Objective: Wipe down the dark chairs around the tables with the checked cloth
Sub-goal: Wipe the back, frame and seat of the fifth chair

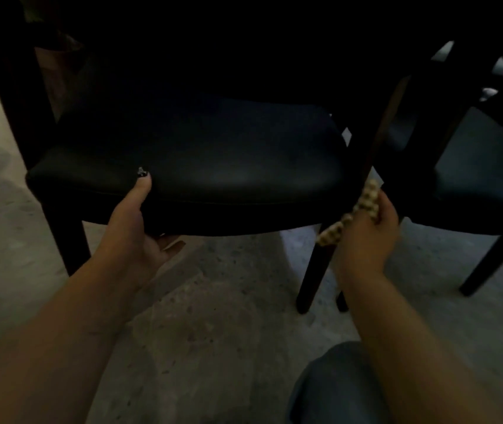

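The person is crouching low in front of a dark chair, one knee showing at the near edge of the view, and the light is dim enough that the chair back is fading into black. The left hand is gripping the near front edge of the seat, thumb lying on top of the cushion and the fingers curling under the rail, so it is steadying or shifting the chair rather than cleaning it. The right hand is holding the checked cloth, bunched into a wad between curled fingers and palm, and is pressing it against the chair's right front leg just below the seat corner; a loose tail of cloth is hanging down to the left of the hand. A second dark chair is standing just beside, on the right, its own leg very near the cloth.

By my reading, the step in hand is wiping the frame and leg of the nearer chair, with the seat braced by the other hand. The next move is probably calling for a stroke down the leg toward the pale speckled floor, keeping the wad wrapped round the wood and clear of the neighbouring chair, while the left hand is holding the seat firm
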Demonstrator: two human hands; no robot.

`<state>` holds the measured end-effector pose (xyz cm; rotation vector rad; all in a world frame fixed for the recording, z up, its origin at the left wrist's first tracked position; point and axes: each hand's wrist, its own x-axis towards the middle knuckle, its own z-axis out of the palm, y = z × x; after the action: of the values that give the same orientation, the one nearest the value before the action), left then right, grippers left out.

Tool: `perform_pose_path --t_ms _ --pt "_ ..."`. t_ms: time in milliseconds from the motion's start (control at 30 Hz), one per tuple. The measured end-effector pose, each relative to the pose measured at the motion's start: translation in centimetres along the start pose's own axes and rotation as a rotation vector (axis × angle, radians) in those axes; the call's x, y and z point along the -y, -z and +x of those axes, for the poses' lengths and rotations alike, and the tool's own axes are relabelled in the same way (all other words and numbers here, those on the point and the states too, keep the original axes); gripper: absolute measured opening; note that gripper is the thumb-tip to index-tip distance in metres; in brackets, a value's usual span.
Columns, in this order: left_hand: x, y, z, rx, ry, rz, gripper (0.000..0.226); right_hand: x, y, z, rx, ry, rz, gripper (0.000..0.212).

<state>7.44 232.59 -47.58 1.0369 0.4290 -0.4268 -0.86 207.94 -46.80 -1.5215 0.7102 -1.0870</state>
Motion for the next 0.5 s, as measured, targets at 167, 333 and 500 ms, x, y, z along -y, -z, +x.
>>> perform_pose_path --t_ms 167,333,500 --pt "0.1 0.5 0.0 0.029 0.008 0.046 0.052 -1.9 -2.1 3.5 -0.04 -0.307 0.074 0.031" --pt "0.3 0.1 -0.2 0.002 -0.041 0.077 0.044 -1.8 -4.5 1.2 -0.09 -0.501 0.107 0.046" --pt "0.3 -0.3 -0.4 -0.021 -0.046 0.035 0.04 0.1 -4.4 1.5 -0.09 -0.652 0.033 0.031"
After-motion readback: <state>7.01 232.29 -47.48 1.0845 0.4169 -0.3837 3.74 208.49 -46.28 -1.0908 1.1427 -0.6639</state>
